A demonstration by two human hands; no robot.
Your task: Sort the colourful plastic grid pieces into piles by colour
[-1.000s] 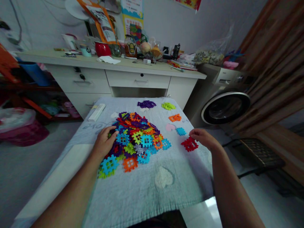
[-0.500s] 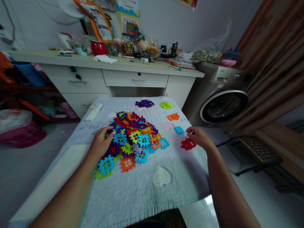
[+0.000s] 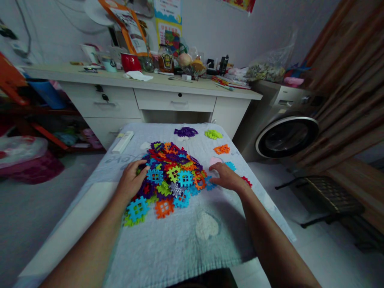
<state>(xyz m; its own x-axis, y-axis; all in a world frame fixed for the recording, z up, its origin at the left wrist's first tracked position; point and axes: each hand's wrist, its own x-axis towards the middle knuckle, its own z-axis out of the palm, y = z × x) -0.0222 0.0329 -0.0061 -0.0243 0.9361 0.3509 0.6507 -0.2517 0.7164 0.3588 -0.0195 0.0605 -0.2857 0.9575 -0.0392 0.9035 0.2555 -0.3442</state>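
Observation:
A heap of mixed plastic interlocking blocks, square and notched, covers the middle of the cloth. My left hand lies against the heap's left side, thumb and fingers apart. At the opposite side my right hand reaches over a blue block, fingers spread and nothing visible in them. Single-colour groups lie along the far and right side: purple blocks, lime green blocks and orange blocks. A blue block and a red block are partly hidden behind my right hand.
A pale blue cloth with heart patterns covers the table. A white box lies at its far left. Beyond stand a cluttered white desk and a washing machine. A stool is at the right.
My right hand has moved left from beside the red block to the heap's right edge. My left hand stays at the heap. The view has shifted slightly.

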